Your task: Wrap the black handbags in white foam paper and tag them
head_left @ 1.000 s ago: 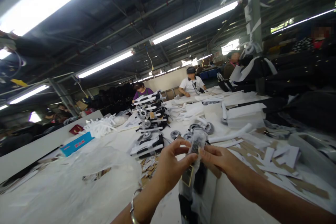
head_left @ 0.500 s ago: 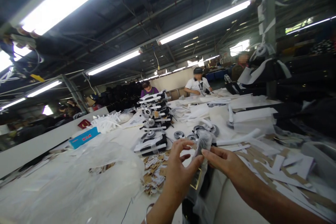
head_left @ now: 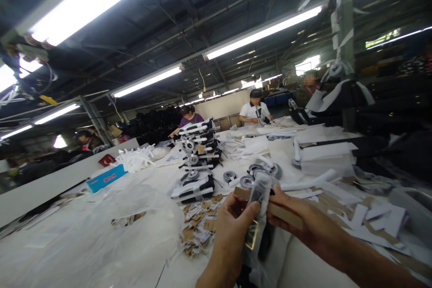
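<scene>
Close in front of me, my left hand (head_left: 236,220) is closed on a strap wrapped in clear plastic (head_left: 262,191), its thumb pressed on the wrap. My right hand (head_left: 293,209) is closed round a brown cardboard strip (head_left: 285,215) at the strap's right side. Part of the cardboard also sticks out above my left fingers, behind the strap. Below the hands hangs a dark item in clear plastic, with a gold-coloured rectangular outline (head_left: 251,235).
A stack of black and white wrapped bundles (head_left: 199,144) stands ahead. Brown tags (head_left: 199,225) lie left of my hands, a plastic sheet (head_left: 141,234) further left. Cardboard and paper strips (head_left: 367,220) lie right. Two people (head_left: 255,110) (head_left: 191,116) are across the table.
A brown cardboard strip now shows in my hands, across the wrapped strap. My right hand has moved slightly right. The person at the far left of the stack has leaned and reached out an arm.
</scene>
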The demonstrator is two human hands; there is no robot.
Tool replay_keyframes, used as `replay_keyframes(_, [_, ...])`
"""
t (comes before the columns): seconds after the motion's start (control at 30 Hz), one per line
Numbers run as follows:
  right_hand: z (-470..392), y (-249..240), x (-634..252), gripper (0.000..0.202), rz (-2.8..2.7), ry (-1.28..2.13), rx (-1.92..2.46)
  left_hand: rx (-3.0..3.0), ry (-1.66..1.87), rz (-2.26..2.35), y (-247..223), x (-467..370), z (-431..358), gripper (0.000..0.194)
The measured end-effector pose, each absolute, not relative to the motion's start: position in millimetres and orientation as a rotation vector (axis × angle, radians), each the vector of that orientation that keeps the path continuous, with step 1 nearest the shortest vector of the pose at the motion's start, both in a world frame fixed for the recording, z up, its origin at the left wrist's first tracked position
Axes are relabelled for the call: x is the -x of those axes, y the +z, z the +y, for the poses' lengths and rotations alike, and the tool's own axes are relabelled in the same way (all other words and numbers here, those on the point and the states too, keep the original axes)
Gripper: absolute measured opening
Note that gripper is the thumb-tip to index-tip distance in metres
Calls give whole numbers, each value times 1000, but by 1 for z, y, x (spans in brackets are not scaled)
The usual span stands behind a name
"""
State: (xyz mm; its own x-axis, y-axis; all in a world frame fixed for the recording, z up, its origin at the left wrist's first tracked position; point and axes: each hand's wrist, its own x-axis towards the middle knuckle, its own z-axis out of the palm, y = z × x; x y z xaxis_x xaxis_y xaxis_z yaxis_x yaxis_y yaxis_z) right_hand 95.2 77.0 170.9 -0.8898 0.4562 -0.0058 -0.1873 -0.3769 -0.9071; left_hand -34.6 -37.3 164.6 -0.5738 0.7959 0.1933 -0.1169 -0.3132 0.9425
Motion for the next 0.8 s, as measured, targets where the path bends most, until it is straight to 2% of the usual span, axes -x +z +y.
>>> replay_keyframes(0.07, [77, 167, -96, 43, -1254, 2402, 377, -912, 1940, 1326, 166, 35, -39, 37])
replay_keyframes(0.17, [76, 159, -96, 33, -1063, 2474, 351, -934, 1935, 1356, 166, 37, -41, 33])
replay_keyframes(0.3, [72, 146, -96, 26, -1030, 2468, 314, -966, 1925, 1393, 162, 43, -41, 35])
replay_keyframes(0.5, [45, 159, -89, 47, -1261, 2258, 238, -991, 1964, 1390, 166, 38, -42, 35])
replay_keyframes(0.8, [33, 139, -63, 52, -1234, 1932, 443, -1119, 1962, 1581, 156, 32, -43, 32])
